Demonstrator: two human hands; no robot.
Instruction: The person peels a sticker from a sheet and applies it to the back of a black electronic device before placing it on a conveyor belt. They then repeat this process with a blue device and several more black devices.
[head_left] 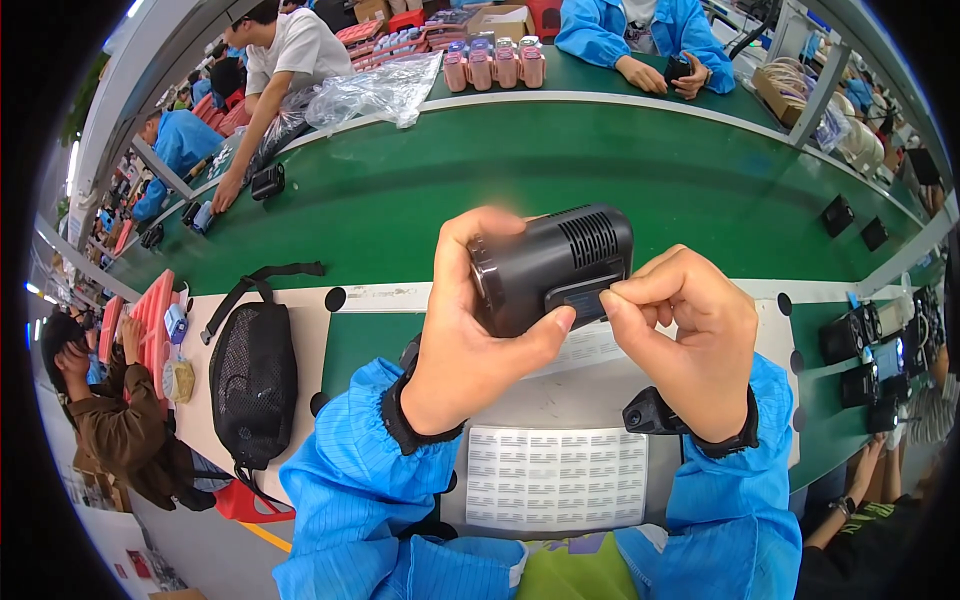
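Observation:
A black rounded device (540,262) with a slotted vent and a ribbed end is held up over the workbench. My left hand (455,345) wraps round its ribbed end, with the thumb along the lower side. At the device's right lower edge, my right hand (695,335) pinches thumb and finger together beside a dark flat panel (588,298). Whatever sits between those fingertips is too small to make out. Below my hands lies a white sheet of printed labels (556,478). Another printed sheet (590,348) is partly hidden behind my hands.
A black mesh bag (255,375) rests on the left side of the bench. Beyond runs a green conveyor belt (400,190) with black devices (268,182) on it. A co-worker's arm (255,130) reaches over it at left. Pink-and-black units (495,68) stand across the belt.

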